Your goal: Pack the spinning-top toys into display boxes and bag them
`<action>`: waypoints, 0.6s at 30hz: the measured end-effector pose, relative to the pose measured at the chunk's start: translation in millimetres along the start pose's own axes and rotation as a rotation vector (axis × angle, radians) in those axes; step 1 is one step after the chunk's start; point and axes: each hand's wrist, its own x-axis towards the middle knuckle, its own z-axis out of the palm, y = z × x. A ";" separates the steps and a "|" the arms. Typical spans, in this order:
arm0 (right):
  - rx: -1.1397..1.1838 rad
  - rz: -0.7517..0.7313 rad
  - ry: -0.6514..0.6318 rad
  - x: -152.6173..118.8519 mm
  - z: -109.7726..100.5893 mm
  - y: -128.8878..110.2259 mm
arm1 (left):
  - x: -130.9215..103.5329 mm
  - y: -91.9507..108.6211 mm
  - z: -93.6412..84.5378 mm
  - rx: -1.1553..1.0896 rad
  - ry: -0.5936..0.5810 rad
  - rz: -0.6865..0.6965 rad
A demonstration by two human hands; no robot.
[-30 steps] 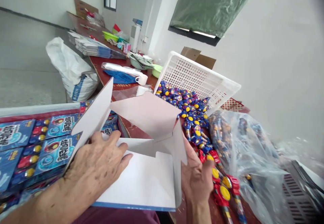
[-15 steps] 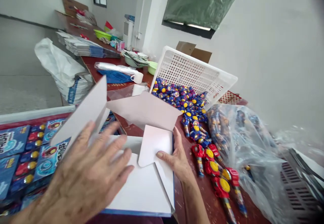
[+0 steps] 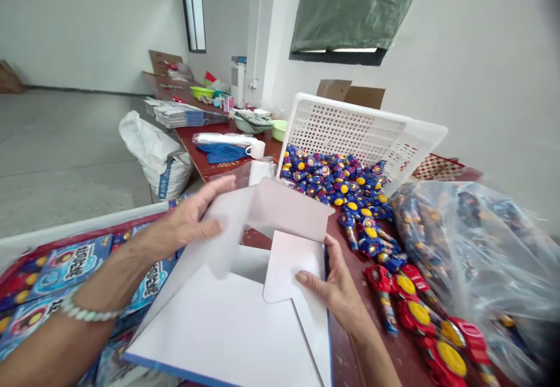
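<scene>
A partly folded cardboard box (image 3: 236, 329), white inside with a blue outer edge, lies in front of me with flaps raised. My left hand (image 3: 188, 218), with a beaded bracelet (image 3: 90, 311) on its wrist, grips the blurred left flap, thumb on the near face and fingers over the edge. On the box's right side, my right hand (image 3: 339, 294) holds the wall, its thumb pressing on a folded-in white tab (image 3: 291, 267). Beyond stands a raised back flap (image 3: 291, 206). Red toy launchers with yellow discs (image 3: 420, 314) lie right of my right hand.
A tipped white basket (image 3: 350, 125) spills blue toys (image 3: 345, 189) onto the dark red table (image 3: 350, 358). At right sits a clear plastic bag (image 3: 472, 229) of toys. Printed blue boxes (image 3: 72, 264) fill a tray at left. A white mug (image 3: 256, 149) stands farther back.
My left hand has moved from above the box's left part to grip its left flap, which now leans inward. My right hand still holds the right side. The view has shifted left.
</scene>
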 end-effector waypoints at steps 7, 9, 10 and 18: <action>-0.299 -0.348 0.082 24.5 2.6 2.6 | 11.7 -15.9 19.4 0.134 -0.143 -0.055; -0.334 -0.496 0.073 30.2 2.7 3.8 | 13.4 -14.7 20.5 0.161 -0.113 -0.008; -0.354 -0.551 0.049 31.3 1.5 4.0 | 14.5 -14.5 20.0 0.177 -0.095 0.022; -0.603 -0.290 -0.311 25.5 -12.9 -26.3 | 14.6 -19.8 19.5 0.328 -0.228 0.004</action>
